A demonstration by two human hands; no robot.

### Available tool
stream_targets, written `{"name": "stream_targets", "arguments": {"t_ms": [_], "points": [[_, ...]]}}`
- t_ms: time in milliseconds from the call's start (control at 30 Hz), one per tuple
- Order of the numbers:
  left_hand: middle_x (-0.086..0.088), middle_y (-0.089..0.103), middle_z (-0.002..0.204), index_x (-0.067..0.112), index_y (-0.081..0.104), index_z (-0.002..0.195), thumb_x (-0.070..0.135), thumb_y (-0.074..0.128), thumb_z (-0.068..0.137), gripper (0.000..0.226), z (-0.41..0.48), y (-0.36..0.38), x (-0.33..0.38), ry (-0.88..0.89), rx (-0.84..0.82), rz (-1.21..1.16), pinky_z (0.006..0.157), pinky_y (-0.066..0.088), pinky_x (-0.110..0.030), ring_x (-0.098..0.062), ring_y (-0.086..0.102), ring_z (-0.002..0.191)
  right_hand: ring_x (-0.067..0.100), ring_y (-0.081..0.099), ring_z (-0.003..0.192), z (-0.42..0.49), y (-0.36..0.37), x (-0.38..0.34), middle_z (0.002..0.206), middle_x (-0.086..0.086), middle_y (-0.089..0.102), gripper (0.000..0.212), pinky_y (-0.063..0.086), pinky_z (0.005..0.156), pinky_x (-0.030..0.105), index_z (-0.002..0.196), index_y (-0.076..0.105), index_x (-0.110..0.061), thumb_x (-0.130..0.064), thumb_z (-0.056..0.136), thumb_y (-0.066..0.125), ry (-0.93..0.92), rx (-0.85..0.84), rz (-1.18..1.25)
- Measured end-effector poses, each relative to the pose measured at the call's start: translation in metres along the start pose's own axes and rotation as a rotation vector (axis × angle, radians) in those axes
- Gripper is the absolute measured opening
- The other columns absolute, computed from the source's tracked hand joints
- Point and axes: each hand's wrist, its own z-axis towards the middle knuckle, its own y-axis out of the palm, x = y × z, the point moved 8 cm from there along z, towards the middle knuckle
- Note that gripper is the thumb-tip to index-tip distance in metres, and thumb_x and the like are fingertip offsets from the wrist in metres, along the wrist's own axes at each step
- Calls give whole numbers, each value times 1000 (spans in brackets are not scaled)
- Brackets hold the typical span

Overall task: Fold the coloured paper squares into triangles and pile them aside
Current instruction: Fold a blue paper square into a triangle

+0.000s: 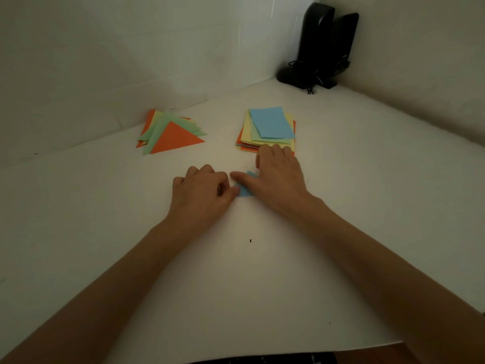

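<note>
Lying mostly covered, blue paper point(245, 192)

Left hand point(202, 190) knuckle-up and curled, right hand point(278, 177) flat, forearms forward.

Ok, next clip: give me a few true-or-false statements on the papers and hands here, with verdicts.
1. The top triangle of the triangle pile is orange. True.
2. The top sheet of the square stack is yellow. False: it is blue.
3. The left hand and the right hand both touch a blue paper lying between them. True.
4. The triangle pile lies to the right of the square stack. False: it lies to its left.
</note>
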Motion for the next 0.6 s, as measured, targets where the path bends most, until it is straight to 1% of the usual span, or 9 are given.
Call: {"name": "stream_targets", "arguments": {"t_ms": [100,200,267,300,367,467,533,567,600], "points": [[5,40,86,25,48,79,44,46,94,25,0,1,-1,-9,9,5,78,21,-30,-13,32,90,25,42,106,3,-11,18,114,9,50,55,33,83,32,109,46,-11,-62,87,46,74,22,-34],[5,40,90,26,49,81,46,45,94,25,0,2,-2,-10,25,19,79,21,-30,-13,31,91,25,41,103,-13,-18,14,111,8,50,55,32,81,32,107,46,-10,-62,88,43,24,88,-58],[5,39,91,27,50,82,50,44,93,26,0,1,-3,-25,33,12,80,20,-30,-12,30,92,23,38,99,-25,-12,10,107,6,47,58,27,77,29,103,45,-11,-67,86,41,5,63,-61],[5,39,92,28,50,83,51,44,93,26,0,1,-3,-33,31,-1,80,20,-30,-12,29,92,21,36,96,-27,-8,13,106,5,45,59,26,76,29,101,44,-12,-68,85,40,25,29,-58],[6,40,91,28,50,83,52,44,92,26,1,2,-5,-47,21,-19,81,20,-30,-13,30,93,19,32,92,-26,-6,24,103,3,41,57,28,78,30,98,40,-14,-70,84,40,78,-22,-41],[7,41,89,27,51,83,50,45,93,26,2,1,-5,-34,29,-45,80,20,-29,-13,32,92,18,33,93,-25,-10,40,99,0,37,54,31,80,31,99,40,-15,-67,85,42,107,-39,-49],[8,44,85,25,51,79,48,46,93,27,1,-1,-5,-13,65,-163,78,22,-30,-13,37,89,17,34,93,-26,-14,44,99,-2,39,43,30,78,28,98,42,-17,-59,88,46,94,-15,39],[9,45,81,25,49,74,47,48,93,29,0,-4,-6,0,84,-267,77,25,-30,-13,40,85,15,37,93,-27,-17,44,98,-4,42,37,31,76,25,98,45,-18,-54,89,49,96,-5,172],[9,46,76,25,47,70,46,51,93,31,0,-8,-5,26,107,-386,74,29,-29,-11,42,78,12,41,91,-27,-20,42,96,-6,47,33,33,73,21,98,49,-19,-50,90,51,117,-8,371]]}}
